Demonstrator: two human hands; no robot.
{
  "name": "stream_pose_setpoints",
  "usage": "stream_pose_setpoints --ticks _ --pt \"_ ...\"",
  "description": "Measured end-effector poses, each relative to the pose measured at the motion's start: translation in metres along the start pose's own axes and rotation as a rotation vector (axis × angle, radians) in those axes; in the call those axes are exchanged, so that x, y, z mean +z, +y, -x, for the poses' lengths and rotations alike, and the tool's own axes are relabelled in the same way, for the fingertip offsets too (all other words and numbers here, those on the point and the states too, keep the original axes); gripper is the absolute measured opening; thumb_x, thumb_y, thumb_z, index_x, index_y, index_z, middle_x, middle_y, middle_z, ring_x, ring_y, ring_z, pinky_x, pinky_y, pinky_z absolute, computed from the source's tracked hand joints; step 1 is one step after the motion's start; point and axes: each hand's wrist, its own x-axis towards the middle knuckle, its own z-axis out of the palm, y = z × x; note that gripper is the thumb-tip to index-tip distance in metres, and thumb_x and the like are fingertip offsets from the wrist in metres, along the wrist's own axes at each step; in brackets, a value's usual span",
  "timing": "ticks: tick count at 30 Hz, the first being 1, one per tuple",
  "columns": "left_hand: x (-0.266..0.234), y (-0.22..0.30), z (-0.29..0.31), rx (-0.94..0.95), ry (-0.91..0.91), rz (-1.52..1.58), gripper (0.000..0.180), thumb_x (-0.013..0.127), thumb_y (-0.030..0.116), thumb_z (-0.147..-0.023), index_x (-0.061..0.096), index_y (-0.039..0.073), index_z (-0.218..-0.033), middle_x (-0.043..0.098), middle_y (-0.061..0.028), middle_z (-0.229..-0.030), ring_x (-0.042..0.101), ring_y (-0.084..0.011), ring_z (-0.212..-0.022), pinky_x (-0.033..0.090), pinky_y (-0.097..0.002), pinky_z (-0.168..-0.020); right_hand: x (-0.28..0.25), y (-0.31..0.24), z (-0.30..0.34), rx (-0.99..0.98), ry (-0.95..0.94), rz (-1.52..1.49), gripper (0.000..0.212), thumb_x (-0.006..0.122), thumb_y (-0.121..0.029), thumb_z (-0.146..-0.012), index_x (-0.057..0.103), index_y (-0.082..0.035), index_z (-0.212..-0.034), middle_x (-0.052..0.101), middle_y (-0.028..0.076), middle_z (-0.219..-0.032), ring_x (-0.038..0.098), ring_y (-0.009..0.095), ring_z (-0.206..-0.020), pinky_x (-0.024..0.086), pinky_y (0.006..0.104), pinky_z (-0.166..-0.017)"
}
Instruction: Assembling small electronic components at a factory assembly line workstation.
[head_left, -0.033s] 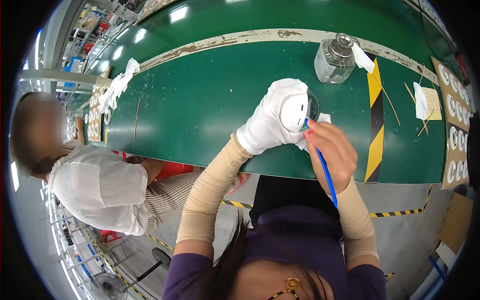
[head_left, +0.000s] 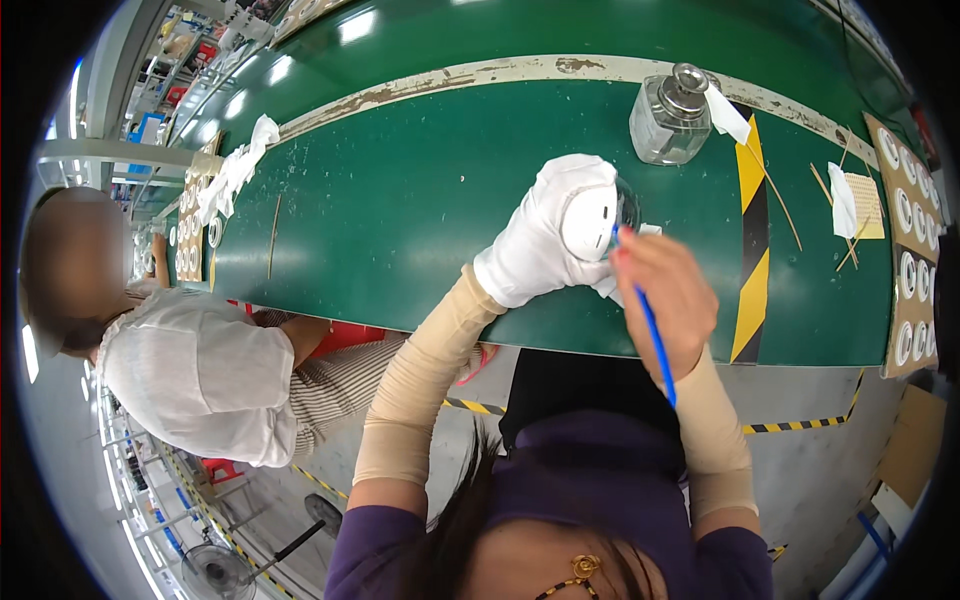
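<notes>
My left hand (head_left: 540, 235), in a white glove, is closed around a round white part (head_left: 588, 225) with small dark slots and a clear, shiny rim on its right side. My bare right hand (head_left: 672, 295) pinches a slim blue pen-shaped tool (head_left: 656, 345). The tool's upper tip meets the part's right edge, near the lower slot; whether it touches I cannot tell. Its tapered lower end sticks out below my palm. A bit of white cloth or paper (head_left: 650, 230) shows behind my right fingers.
A clear glass bottle with a metal top (head_left: 672, 120) stands at the far side of the green table (head_left: 380, 210). Thin wooden sticks (head_left: 772, 195) and a yellow pad (head_left: 864, 205) lie right. A board of white rings (head_left: 905, 270) borders them. A co-worker (head_left: 200, 370) sits left.
My right hand has shifted very slightly, and the blue tool's tip sits a little higher along the white part's edge. My left hand holds nearly still.
</notes>
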Motion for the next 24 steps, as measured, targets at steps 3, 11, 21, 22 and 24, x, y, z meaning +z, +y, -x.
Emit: stream_pose_setpoints --ticks 3,11,21,22,24 --pt "0.000 -0.002 0.001 0.030 0.000 -0.013 0.074 0.086 0.018 -0.057 0.051 0.008 -0.121 0.052 -0.0132 -0.121 0.049 -0.0317 -0.116 0.041 -0.0393 -0.099 0.002 0.004 -0.009 0.024 0.000 0.001 0.016 0.073 0.009 -0.067 0.063 0.004 -0.079 0.067 0.013 -0.090 0.065 0.029 -0.079 0.054 0.0343 -0.066" --pt "0.001 0.002 0.001 -0.040 0.022 0.024 0.078 0.087 0.021 -0.058 0.048 0.006 -0.124 0.050 -0.0148 -0.123 0.048 -0.0317 -0.117 0.041 -0.0386 -0.100 -0.004 0.028 0.012 0.247 -0.166 -0.048 0.007 0.066 0.004 -0.080 0.064 0.004 -0.086 0.067 0.014 -0.086 0.065 0.024 -0.080 0.051 0.0279 -0.073" --pt "0.003 -0.003 -0.006 0.015 -0.205 -0.186 0.078 0.081 0.027 -0.067 0.043 0.006 -0.131 0.051 -0.0119 -0.125 0.048 -0.0276 -0.119 0.038 -0.0377 -0.102 0.025 -0.001 -0.089 0.483 -0.379 -0.457 0.025 0.068 -0.011 -0.084 0.063 0.001 -0.105 0.061 0.004 -0.067 0.052 0.007 -0.056 0.041 0.0217 -0.052" --pt "0.005 -0.001 -0.003 -0.083 -0.211 -0.029 0.068 0.073 0.028 -0.075 0.042 0.010 -0.134 0.049 -0.0091 -0.129 0.048 -0.0245 -0.120 0.036 -0.0368 -0.104 0.040 0.001 -0.102 0.398 -0.416 -0.394 0.026 0.069 -0.014 -0.083 0.064 0.002 -0.103 0.061 0.007 -0.065 0.053 0.009 -0.054 0.041 0.0235 -0.051" --pt "0.008 -0.009 0.001 -0.020 -0.268 -0.212 0.053 0.061 0.030 -0.087 0.044 0.018 -0.136 0.048 -0.0020 -0.134 0.046 -0.0201 -0.124 0.033 -0.0350 -0.105 0.074 0.005 -0.118 0.283 -0.562 -0.376 0.028 0.070 -0.020 -0.081 0.066 0.003 -0.097 0.063 0.012 -0.066 0.059 0.014 -0.056 0.044 0.0272 -0.052"
